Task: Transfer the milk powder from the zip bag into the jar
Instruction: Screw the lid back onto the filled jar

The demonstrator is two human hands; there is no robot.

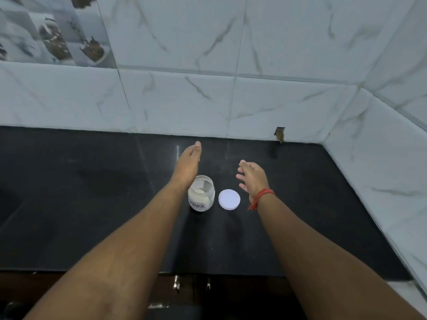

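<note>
A small clear glass jar (201,194) stands uncapped on the black countertop (92,204), with white powder inside and a handwritten label on its front. Its round white lid (229,199) lies flat just to the right of it. My left hand (187,163) is stretched out flat above and behind the jar, fingers together, holding nothing. My right hand (251,179) hovers to the right of the lid with fingers spread, and a red thread is tied around its wrist. No zip bag is in view.
White marble-pattern tiles (231,88) wall in the counter at the back and on the right. A small chipped gap (280,134) sits at the base of the back wall. Cabinet handles (177,284) show below the counter's front edge.
</note>
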